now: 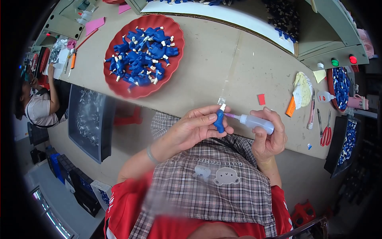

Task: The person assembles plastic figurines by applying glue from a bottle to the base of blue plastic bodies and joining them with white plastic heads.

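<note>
Between the thumb and fingers of my left hand is a small blue figure part with a white tip pointing up. My right hand grips a translucent squeeze bottle. The bottle's thin purplish nozzle points left and meets, or nearly meets, the figure part's side; I cannot tell if they touch. Both hands are at the table's near edge, above my checked apron. Farther left on the table, a red scalloped tray holds many similar blue parts with white ends.
An orange-handled tool, a crumpled yellowish cloth, red scissors and a red scrap lie on the right. A grey-green machine housing with lit buttons stands behind. A grey bin is at left, beyond it a seated person.
</note>
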A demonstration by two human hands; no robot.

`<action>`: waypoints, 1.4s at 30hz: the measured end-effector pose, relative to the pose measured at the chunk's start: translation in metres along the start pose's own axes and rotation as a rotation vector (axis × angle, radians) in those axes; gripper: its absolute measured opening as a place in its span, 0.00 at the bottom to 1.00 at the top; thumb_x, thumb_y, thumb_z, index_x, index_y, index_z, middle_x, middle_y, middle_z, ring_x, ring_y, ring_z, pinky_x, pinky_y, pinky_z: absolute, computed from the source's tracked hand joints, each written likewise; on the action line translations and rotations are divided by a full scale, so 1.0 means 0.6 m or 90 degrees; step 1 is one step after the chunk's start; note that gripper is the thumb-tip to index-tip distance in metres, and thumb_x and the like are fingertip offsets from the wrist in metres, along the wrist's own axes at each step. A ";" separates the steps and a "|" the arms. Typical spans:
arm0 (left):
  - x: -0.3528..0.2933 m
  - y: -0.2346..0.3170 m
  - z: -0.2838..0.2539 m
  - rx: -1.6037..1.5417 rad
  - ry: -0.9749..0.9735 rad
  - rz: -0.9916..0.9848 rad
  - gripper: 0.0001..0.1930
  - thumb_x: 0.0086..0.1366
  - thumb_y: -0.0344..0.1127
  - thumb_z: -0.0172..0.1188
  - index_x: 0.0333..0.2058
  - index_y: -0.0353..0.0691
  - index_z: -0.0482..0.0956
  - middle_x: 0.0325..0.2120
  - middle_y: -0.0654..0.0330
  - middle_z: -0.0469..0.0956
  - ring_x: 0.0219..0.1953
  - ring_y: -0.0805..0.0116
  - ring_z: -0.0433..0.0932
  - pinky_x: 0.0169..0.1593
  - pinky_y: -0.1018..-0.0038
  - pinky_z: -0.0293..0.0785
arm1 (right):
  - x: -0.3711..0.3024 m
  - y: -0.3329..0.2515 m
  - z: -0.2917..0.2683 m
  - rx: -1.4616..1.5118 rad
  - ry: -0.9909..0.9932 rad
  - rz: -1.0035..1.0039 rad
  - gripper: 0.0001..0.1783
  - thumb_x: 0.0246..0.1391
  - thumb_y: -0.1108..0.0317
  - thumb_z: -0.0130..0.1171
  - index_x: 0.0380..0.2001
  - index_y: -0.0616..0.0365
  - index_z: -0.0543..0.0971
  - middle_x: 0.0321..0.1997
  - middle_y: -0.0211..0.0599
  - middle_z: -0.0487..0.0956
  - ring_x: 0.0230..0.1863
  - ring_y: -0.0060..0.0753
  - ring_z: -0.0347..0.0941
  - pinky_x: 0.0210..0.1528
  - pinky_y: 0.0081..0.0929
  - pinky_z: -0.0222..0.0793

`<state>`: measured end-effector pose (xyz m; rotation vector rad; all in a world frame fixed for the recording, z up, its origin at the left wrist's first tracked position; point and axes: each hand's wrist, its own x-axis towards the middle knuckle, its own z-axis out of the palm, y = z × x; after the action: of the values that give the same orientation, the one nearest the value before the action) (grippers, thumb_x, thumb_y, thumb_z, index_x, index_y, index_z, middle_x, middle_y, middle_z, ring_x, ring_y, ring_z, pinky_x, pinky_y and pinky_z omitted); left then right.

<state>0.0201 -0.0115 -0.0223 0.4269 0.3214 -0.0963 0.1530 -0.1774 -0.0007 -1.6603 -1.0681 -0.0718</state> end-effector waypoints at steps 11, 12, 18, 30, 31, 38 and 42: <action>0.000 -0.002 0.002 -0.006 0.020 0.007 0.20 0.69 0.34 0.47 0.56 0.30 0.64 0.39 0.53 0.76 0.46 0.56 0.77 0.50 0.69 0.76 | 0.004 0.002 0.004 -0.057 0.013 -0.085 0.23 0.54 0.61 0.61 0.46 0.68 0.71 0.32 0.47 0.79 0.32 0.38 0.80 0.29 0.25 0.76; 0.001 -0.002 0.002 -0.005 0.020 0.007 0.20 0.69 0.34 0.47 0.56 0.30 0.64 0.39 0.53 0.76 0.46 0.56 0.77 0.50 0.69 0.76 | 0.004 0.001 0.004 -0.068 0.013 -0.093 0.23 0.54 0.61 0.61 0.46 0.68 0.71 0.32 0.47 0.80 0.31 0.38 0.80 0.28 0.25 0.75; 0.001 -0.002 0.001 -0.007 0.032 0.021 0.19 0.69 0.34 0.47 0.56 0.31 0.64 0.39 0.54 0.76 0.46 0.58 0.77 0.50 0.69 0.76 | 0.007 0.002 0.005 -0.104 0.004 -0.125 0.23 0.54 0.62 0.61 0.46 0.68 0.70 0.31 0.46 0.80 0.30 0.37 0.79 0.26 0.25 0.74; 0.000 -0.003 0.007 0.068 0.083 0.077 0.18 0.69 0.33 0.48 0.55 0.33 0.66 0.43 0.54 0.75 0.49 0.61 0.76 0.53 0.69 0.75 | 0.008 -0.003 0.005 -0.129 -0.023 -0.154 0.23 0.54 0.62 0.61 0.47 0.67 0.70 0.32 0.45 0.80 0.29 0.38 0.78 0.26 0.25 0.74; 0.000 -0.003 0.006 0.068 0.081 0.082 0.18 0.69 0.33 0.48 0.55 0.33 0.66 0.43 0.54 0.75 0.49 0.61 0.76 0.53 0.69 0.74 | 0.008 -0.003 0.006 -0.128 -0.022 -0.156 0.23 0.54 0.62 0.60 0.47 0.67 0.70 0.32 0.45 0.80 0.29 0.38 0.78 0.26 0.25 0.74; 0.000 -0.004 0.004 0.067 0.075 0.090 0.18 0.69 0.33 0.47 0.56 0.34 0.65 0.43 0.54 0.76 0.49 0.60 0.76 0.53 0.68 0.74 | 0.006 -0.002 0.005 -0.115 -0.017 -0.135 0.23 0.54 0.61 0.60 0.46 0.67 0.70 0.34 0.45 0.80 0.30 0.38 0.79 0.26 0.26 0.74; 0.000 -0.004 0.005 0.066 0.081 0.091 0.18 0.69 0.33 0.47 0.56 0.33 0.65 0.43 0.53 0.76 0.49 0.60 0.76 0.53 0.68 0.74 | 0.006 0.001 0.006 -0.111 -0.013 -0.137 0.22 0.54 0.62 0.61 0.46 0.67 0.70 0.34 0.45 0.80 0.30 0.38 0.79 0.26 0.25 0.74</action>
<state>0.0205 -0.0151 -0.0206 0.5590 0.4112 0.0546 0.1537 -0.1725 -0.0006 -1.6973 -1.2835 -0.2962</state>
